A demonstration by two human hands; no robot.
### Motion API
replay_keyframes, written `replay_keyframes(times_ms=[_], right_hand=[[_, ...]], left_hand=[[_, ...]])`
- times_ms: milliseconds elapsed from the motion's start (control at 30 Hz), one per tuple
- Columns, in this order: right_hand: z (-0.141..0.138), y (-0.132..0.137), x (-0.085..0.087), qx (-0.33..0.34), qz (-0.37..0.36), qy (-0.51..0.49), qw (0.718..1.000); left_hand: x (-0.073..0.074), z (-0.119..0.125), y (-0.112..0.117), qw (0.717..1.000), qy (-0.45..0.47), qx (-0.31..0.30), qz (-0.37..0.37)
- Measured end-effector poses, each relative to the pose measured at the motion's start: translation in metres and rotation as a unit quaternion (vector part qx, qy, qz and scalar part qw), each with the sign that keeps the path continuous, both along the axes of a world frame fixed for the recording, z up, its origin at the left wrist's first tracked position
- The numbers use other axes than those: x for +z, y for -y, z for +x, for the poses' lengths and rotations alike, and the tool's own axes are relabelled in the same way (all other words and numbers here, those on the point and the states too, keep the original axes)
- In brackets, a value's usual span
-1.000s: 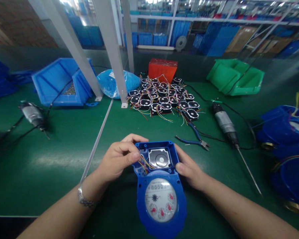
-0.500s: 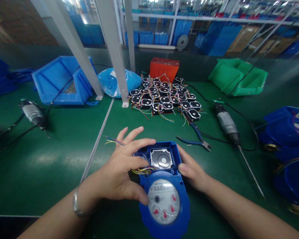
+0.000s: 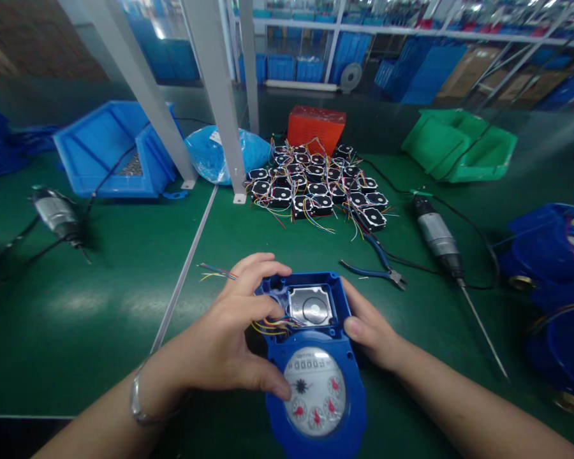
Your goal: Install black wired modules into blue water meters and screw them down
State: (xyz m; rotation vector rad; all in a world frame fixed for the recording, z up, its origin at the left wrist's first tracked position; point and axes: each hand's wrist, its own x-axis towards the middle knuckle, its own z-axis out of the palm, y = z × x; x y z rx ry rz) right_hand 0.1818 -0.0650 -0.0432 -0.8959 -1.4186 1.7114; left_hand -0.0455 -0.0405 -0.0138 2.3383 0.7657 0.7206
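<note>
A blue water meter [image 3: 354,382] with a round white dial [image 3: 314,392] lies in front of me. Its upper compartment is uncovered and holds a silver-faced module [image 3: 310,306]. Coloured wires [image 3: 270,326] leave the module on the left and pass under my left hand [image 3: 242,325]; their loose ends come out beyond it. That hand curls over the meter's upper left side, index finger by the wires, thumb on the dial's left edge. My right hand [image 3: 368,331] grips the right side, thumb on the rim and fingers behind.
Behind the meter, several black modules [image 3: 318,189] with loose wires lie before an orange-red box [image 3: 316,127]. Blue-handled cutters [image 3: 380,271] and an electric screwdriver [image 3: 437,236] lie right. Another screwdriver [image 3: 57,213] and a blue bin [image 3: 110,153] are left; a green bin [image 3: 459,146] stands back right.
The fingers of my left hand, raised and spread before, have lowered and curled over the meter's upper left edge. My right hand keeps its hold.
</note>
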Motion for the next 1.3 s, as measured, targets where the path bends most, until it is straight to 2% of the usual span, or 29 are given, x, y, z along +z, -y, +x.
replay_keyframes(times_ms=[133,333,833,1133,1300], right_hand=[[0.0009,0.0001,-0.0013,-0.005,0.005,0.009,1.0],[-0.0001,0.0006,-0.0015,0.012,-0.007,-0.03,0.999],[0.0015,0.0023,0.0009,0.018,0.006,-0.009,1.0],[0.0032,0.0031,0.0008,0.04,0.047,-0.052,0.997],[0.0032,0.0039,0.0035,0.039,0.019,-0.034,0.998]], left_hand=[[0.0003,-0.0007,-0.0007,1.0,0.007,-0.021,0.009],[-0.0018,-0.0025,-0.0008,1.0,0.007,-0.02,0.001],[-0.0022,-0.004,-0.0005,0.999,0.033,-0.033,-0.002],[-0.0015,-0.0035,0.0016,0.998,0.045,-0.037,-0.016],[-0.0005,-0.004,0.0006,0.998,0.037,-0.037,-0.02]])
